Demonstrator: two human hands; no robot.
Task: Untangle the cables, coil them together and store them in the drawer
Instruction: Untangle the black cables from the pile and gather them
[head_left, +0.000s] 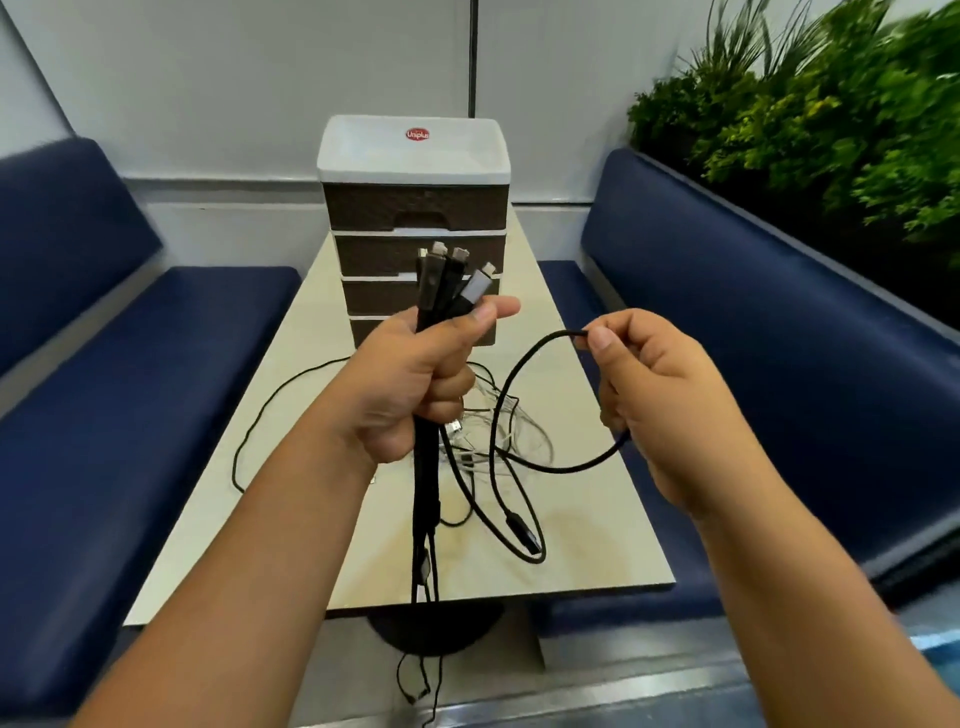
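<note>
While above the table, left hand grip clamped on cable bundle, right hand pinching black cable.

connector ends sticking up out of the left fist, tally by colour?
Above the left hand:
Black connectors: 3, though motion blur makes this uncertain
Silver-grey connector: 1
Total: 4

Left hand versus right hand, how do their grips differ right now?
The left hand is a closed fist around a bundle of cables, plugs up; the right hand pinches a single black cable between thumb and finger. The left sits over the table middle, the right nearer its right edge. Both are raised above the table.
</note>
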